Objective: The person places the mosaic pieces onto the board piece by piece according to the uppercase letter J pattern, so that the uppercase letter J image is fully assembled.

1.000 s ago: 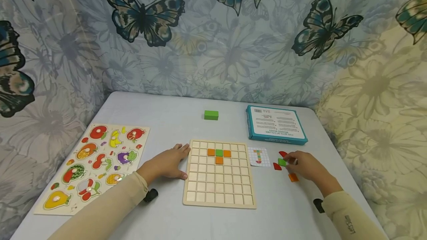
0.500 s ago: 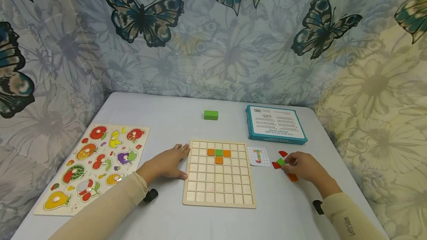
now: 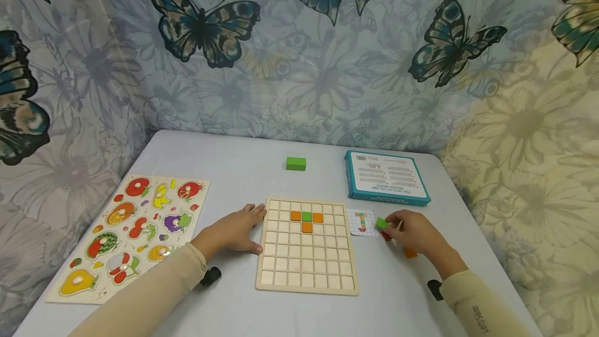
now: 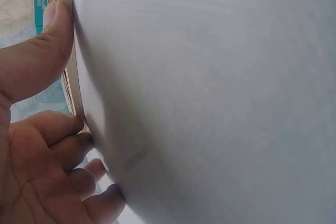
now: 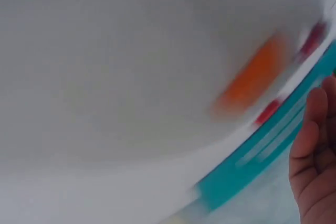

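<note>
Between the fingertips of my right hand point(image 3: 416, 230) is a green square tile point(image 3: 381, 223), pinched just right of the pattern card point(image 3: 354, 222). Under those fingers lies a red piece point(image 3: 386, 235), partly covered, with an orange tile point(image 3: 410, 253) nearer the wrist. My left hand point(image 3: 236, 228) rests against the left edge of the wooden grid board point(image 3: 290, 264), thumb and fingers touching its side. Set in the board's upper cells are one green tile point(image 3: 307, 216) and several orange ones. The left wrist view shows the left thumb point(image 4: 50, 51) on the board's edge.
A fruit puzzle board point(image 3: 156, 207) lies at the left. Behind the grid board sits a green block point(image 3: 296, 164), and a teal box point(image 3: 388, 178) lies at the back right. A butterfly-patterned cloth point(image 3: 281, 92) hangs behind the table.
My right hand has lifted the green tile from among the loose pieces and carried it left, toward the pattern card. The left hand stays where it was.
</note>
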